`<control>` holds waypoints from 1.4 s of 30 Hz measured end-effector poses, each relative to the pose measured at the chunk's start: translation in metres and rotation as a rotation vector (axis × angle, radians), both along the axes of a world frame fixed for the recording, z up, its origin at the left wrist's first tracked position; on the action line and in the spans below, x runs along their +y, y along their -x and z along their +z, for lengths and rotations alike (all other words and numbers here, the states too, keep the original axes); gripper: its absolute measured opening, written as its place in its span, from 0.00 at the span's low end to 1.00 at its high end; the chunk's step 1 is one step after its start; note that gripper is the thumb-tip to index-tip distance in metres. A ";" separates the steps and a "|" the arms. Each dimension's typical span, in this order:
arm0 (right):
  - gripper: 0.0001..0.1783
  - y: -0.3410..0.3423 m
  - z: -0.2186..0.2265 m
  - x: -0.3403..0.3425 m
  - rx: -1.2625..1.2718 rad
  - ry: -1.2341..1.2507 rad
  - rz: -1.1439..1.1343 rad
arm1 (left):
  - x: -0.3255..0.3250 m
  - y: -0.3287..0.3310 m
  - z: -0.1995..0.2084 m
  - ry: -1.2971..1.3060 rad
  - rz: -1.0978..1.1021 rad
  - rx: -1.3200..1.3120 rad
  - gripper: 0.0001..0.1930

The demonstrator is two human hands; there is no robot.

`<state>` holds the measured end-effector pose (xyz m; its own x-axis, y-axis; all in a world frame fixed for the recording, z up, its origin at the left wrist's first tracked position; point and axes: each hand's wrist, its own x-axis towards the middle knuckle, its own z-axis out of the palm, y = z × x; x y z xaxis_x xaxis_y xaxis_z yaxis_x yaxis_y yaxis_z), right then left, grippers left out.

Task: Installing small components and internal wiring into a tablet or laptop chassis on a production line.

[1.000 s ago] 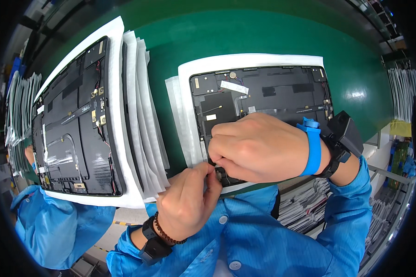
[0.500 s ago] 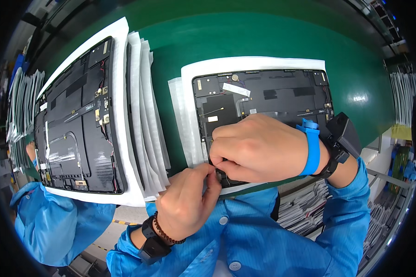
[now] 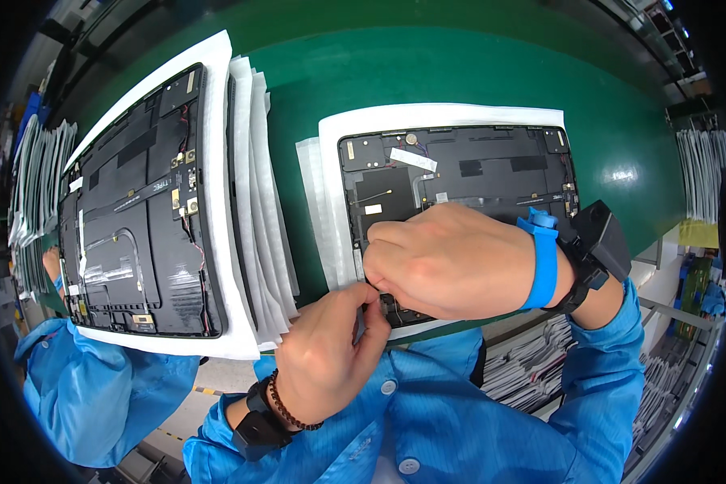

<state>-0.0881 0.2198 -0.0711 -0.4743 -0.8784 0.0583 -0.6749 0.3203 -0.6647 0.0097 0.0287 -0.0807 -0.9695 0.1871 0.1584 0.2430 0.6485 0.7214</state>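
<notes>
A black device back cover (image 3: 500,181) with cables and small circuit parts lies inner side up in front of me, on a white foam sheet (image 3: 444,115). At its near left corner my left hand (image 3: 331,347) pinches thumb and forefinger together; what is between them is too small to make out. Right beside it my right hand (image 3: 452,258) is curled closed over the cover's near left part, knuckles up, with its fingertips hidden beneath. A thin wire (image 3: 396,306) shows at the near edge, below the right hand. A white strip (image 3: 414,159) lies across the cover's far left part.
To the left, a similar black cover (image 3: 137,210) tops a stack of white foam sheets (image 3: 268,234) on the green table (image 3: 460,64). Another person's blue sleeve (image 3: 113,387) shows at the lower left. Shelved stacks (image 3: 532,363) stand below right, more sheets (image 3: 699,173) far right.
The right hand has shifted very slightly left and down, and my fingertips stay together at the near left corner. The view has moved a little; both covers lie as before.
</notes>
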 end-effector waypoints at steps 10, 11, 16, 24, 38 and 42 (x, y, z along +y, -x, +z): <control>0.11 -0.009 0.003 0.006 0.009 0.170 -0.111 | 0.000 -0.003 0.007 -0.092 0.010 -0.119 0.17; 0.11 -0.011 0.005 0.009 0.012 0.168 -0.103 | -0.001 -0.006 0.008 -0.073 0.034 -0.164 0.20; 0.12 -0.021 0.009 0.013 0.256 0.085 -0.040 | -0.007 -0.016 0.004 -0.038 0.005 -0.137 0.23; 0.10 -0.026 0.009 0.013 0.447 0.019 0.050 | -0.018 -0.019 -0.008 0.004 -0.115 0.230 0.22; 0.18 -0.035 0.007 0.024 0.450 -0.032 0.024 | -0.004 -0.017 0.005 0.391 -0.290 0.327 0.10; 0.19 -0.036 0.007 0.026 0.449 -0.031 0.020 | 0.003 -0.017 0.009 0.440 -0.263 0.302 0.09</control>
